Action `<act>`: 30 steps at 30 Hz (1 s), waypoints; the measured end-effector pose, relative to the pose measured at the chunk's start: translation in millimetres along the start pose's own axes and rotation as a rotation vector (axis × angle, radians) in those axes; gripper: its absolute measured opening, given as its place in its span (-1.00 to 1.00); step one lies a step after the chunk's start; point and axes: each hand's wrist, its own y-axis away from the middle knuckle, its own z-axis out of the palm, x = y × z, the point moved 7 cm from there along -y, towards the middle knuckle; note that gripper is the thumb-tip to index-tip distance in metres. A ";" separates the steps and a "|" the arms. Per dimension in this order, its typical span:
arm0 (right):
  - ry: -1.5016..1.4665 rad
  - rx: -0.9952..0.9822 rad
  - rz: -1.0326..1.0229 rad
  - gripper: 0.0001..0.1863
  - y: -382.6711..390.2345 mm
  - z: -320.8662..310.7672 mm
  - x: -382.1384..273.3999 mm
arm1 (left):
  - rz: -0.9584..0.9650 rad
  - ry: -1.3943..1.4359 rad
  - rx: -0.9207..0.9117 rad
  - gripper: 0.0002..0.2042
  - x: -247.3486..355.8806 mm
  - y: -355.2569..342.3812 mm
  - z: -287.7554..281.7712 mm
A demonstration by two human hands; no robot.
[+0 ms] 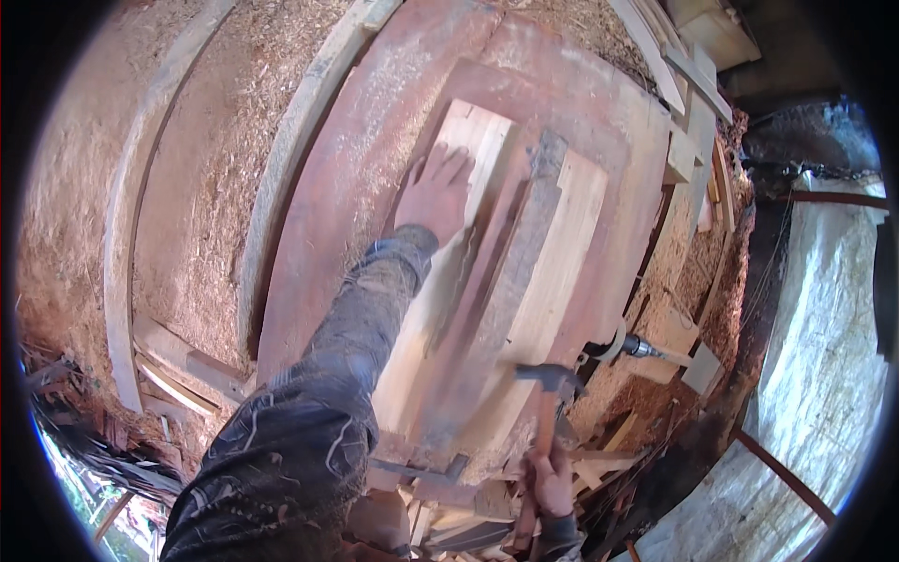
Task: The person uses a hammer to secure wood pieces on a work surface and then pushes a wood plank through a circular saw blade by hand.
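Observation:
My left hand (pixel 435 192) rests on the far end of a pale wooden plank (pixel 479 131), its fingers stretched out over the wood. My right hand (pixel 551 480) is closed round the wooden handle of a hammer (pixel 546 412), low at the right. The dark hammer head is raised near the close end of a second pale board (pixel 573 220), which has a rough grey-brown edge. Both pieces lie side by side, lengthwise, on a reddish wooden panel (pixel 365 122). From this view I cannot tell whether the hammer head touches the wood.
A power drill (pixel 637 347) lies at the panel's right edge. A dark metal square (pixel 435 470) is at the near edge. Long timber rails (pixel 286 178) and sawdust (pixel 211 187) spread to the left. Scrap wood (pixel 702 187) is piled on the right, beside a pale sheet (pixel 796 347).

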 end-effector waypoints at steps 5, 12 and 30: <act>0.405 0.041 -0.591 -0.79 -47.8 39.8 -201.7 | -0.013 -0.007 -0.033 -0.56 5.2 -1.3 -1.4; 0.755 0.137 -0.916 -0.58 -163.5 73.3 -303.4 | -0.015 -0.007 -0.031 -0.55 4.4 -6.1 -2.4; 0.262 -0.128 -1.174 -0.54 -159.5 101.7 -374.6 | -0.023 0.007 -0.019 -0.55 -2.8 2.0 -9.4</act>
